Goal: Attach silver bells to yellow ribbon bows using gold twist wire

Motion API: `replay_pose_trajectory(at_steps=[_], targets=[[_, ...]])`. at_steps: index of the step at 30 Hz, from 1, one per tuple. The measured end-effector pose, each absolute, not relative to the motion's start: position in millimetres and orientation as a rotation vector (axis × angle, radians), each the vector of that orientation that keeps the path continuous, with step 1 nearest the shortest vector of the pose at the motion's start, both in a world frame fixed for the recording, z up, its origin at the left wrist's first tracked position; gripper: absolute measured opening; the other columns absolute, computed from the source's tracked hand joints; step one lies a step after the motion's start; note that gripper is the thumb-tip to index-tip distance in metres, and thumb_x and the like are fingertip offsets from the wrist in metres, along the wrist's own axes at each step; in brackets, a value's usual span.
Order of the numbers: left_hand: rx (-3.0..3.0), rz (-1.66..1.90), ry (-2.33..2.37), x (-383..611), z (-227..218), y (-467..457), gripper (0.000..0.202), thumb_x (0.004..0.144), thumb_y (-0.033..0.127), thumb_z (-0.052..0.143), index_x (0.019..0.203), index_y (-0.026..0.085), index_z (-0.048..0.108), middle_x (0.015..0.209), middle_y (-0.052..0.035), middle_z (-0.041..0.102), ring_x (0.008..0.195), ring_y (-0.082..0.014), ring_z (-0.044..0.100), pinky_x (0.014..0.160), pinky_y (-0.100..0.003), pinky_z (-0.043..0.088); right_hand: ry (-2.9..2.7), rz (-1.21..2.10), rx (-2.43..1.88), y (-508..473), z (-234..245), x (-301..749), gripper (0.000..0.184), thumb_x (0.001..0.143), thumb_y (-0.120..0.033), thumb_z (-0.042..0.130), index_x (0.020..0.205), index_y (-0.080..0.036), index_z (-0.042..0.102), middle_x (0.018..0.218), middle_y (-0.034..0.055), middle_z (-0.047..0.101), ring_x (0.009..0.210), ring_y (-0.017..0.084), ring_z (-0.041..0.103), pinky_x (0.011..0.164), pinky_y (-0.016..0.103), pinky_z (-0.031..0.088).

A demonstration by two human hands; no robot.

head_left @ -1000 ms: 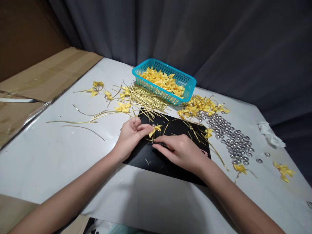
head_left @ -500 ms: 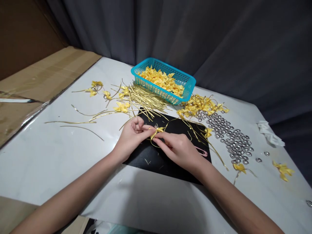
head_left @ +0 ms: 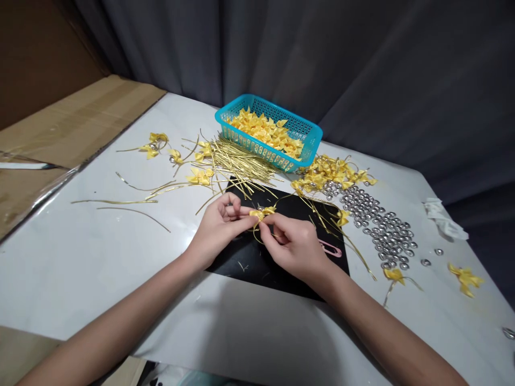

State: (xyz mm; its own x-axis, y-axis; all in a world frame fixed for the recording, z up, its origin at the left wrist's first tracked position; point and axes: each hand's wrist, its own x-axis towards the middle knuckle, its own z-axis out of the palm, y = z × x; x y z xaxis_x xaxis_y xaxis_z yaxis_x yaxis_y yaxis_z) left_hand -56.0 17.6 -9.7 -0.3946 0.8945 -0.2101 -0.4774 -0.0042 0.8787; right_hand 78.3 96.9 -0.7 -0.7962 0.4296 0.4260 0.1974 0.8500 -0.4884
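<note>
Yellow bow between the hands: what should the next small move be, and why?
Probably draw the gold wire snug with the right hand while the left hand steadies the yellow bow. The wire curves loosely below the bow, the left thumb and finger are on the bow, and the right fingertips are at its near edge.

No readable text, brand, number or sign appears on the white desk, the turquoise basket, the black mat or the taped cardboard at left; dark marks on something white at the bottom edge are too small to make out as lettering.
</note>
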Motion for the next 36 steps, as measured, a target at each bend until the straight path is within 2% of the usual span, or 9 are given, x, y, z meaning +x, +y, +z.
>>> replay_pose_trajectory(at_steps=[5, 17, 29, 33, 36], targets=[[0.523, 1.611, 1.164, -54, -9, 17, 0.034, 0.064, 0.014, 0.073, 0.071, 0.018, 0.041, 0.072, 0.0026, 0.069, 0.070, -0.0105, 0.065, 0.072, -0.022, 0.047, -2.313, 0.675, -0.579, 91, -5, 73, 0.019, 0.077, -0.011, 0.053, 0.058, -0.013, 0.052, 0.044, -0.0086, 0.025, 0.039, 0.002, 0.023, 0.042, 0.015, 0.023], [0.517, 1.692, 1.236, -48, -11, 16, 0.034, 0.065, 0.017, 0.073, 0.069, 0.019, 0.039, 0.070, 0.0026, 0.069, 0.067, -0.0094, 0.064, 0.069, -0.020, 0.048, -2.308, 0.716, -0.668, 84, -2, 73, 0.020, 0.080, -0.016, 0.051, 0.060, -0.014, 0.052, 0.044, -0.0083, 0.026, 0.039, 0.003, 0.023, 0.041, 0.017, 0.023], [0.624, 1.697, 1.284, -45, -8, 14, 0.035, 0.067, 0.019, 0.071, 0.070, 0.020, 0.036, 0.071, 0.0027, 0.068, 0.064, -0.0089, 0.064, 0.064, -0.020, 0.049, -2.365, 0.740, -0.637, 82, 0, 74, 0.023, 0.079, -0.012, 0.049, 0.057, -0.015, 0.042, 0.045, -0.0081, 0.027, 0.040, 0.003, 0.024, 0.042, 0.016, 0.023], [0.733, 1.677, 1.375, -45, -9, 13, 0.035, 0.068, 0.017, 0.069, 0.070, 0.020, 0.035, 0.072, 0.0031, 0.066, 0.067, -0.0092, 0.064, 0.062, -0.019, 0.049, -2.413, 0.723, -0.639, 83, 0, 75, 0.026, 0.079, -0.013, 0.047, 0.055, -0.016, 0.037, 0.046, -0.0074, 0.027, 0.041, 0.003, 0.024, 0.042, 0.017, 0.022], [0.822, 1.657, 1.450, -45, -10, 12, 0.033, 0.068, 0.015, 0.068, 0.070, 0.021, 0.036, 0.072, 0.0026, 0.065, 0.072, -0.0104, 0.064, 0.062, -0.018, 0.049, -2.473, 0.655, -0.628, 83, 0, 77, 0.023, 0.079, -0.012, 0.047, 0.057, -0.016, 0.041, 0.046, -0.0067, 0.030, 0.041, 0.004, 0.026, 0.043, 0.018, 0.022]])
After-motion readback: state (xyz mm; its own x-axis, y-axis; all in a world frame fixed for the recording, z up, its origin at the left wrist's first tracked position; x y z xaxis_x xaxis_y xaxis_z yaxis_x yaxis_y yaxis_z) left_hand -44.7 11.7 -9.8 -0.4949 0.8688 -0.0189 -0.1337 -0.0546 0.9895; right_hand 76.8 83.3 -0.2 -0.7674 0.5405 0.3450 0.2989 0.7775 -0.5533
